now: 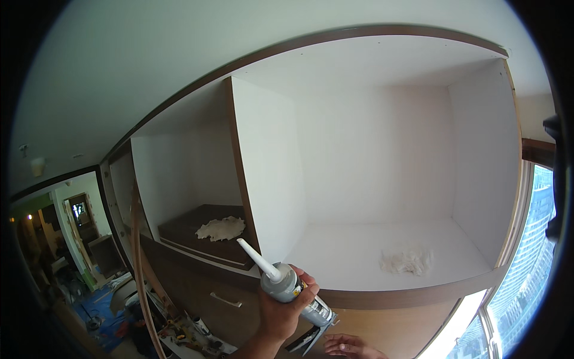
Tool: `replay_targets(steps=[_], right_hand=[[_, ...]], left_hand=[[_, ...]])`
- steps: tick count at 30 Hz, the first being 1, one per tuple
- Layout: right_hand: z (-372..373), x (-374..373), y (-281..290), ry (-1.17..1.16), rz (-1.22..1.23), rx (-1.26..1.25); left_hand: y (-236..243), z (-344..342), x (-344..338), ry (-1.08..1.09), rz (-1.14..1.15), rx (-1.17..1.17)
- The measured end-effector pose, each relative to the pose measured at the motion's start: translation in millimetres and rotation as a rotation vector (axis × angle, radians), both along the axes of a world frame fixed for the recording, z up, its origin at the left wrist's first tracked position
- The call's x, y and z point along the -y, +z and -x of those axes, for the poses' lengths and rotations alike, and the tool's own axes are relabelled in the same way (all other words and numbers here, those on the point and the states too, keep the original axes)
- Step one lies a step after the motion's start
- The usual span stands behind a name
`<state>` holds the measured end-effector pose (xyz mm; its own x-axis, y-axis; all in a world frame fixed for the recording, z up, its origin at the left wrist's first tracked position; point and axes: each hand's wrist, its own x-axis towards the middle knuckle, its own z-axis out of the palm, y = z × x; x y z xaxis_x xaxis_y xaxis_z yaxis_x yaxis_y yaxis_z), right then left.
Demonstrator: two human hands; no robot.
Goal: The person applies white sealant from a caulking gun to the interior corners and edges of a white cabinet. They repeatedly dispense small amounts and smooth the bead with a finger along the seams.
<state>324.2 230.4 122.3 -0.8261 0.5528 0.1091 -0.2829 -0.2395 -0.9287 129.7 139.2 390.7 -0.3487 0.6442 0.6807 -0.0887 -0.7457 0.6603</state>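
Overhead, the left hand [281, 311] is closed around a grey caulking gun [286, 284], its white nozzle [254, 257] tilted up-left toward the brown divider edge [239, 173] of a white cabinet [382, 155]. The right hand [350, 346] lies low, fingers loosely spread, holding nothing. A white rag [406, 261] rests on the cabinet shelf [335, 257].
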Motion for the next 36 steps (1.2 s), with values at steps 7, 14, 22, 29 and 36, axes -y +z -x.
replay_targets(steps=[7, 14, 22, 29, 36], right_hand=[[46.2, 13.1, -38.1, 0.242, 0.317, -0.574], [45.6, 52.6, -12.0, 0.271, 0.453, -0.775], [37.3, 53.4, -19.7, 0.176, 0.467, -0.65], [32.5, 61.4, 4.3, 0.147, 0.457, -0.629], [33.9, 61.1, 7.7, 0.104, 0.521, -0.597]], left_hand=[[-8.3, -32.8, 7.9, -0.092, 0.037, 0.135], [-11.7, -34.2, 16.3, -0.114, 0.042, 0.222], [-9.5, -36.2, 17.7, -0.169, 0.063, 0.209], [-17.6, -39.0, 21.9, -0.141, 0.108, 0.097], [-23.9, -39.6, 16.2, -0.14, 0.08, 0.121]])
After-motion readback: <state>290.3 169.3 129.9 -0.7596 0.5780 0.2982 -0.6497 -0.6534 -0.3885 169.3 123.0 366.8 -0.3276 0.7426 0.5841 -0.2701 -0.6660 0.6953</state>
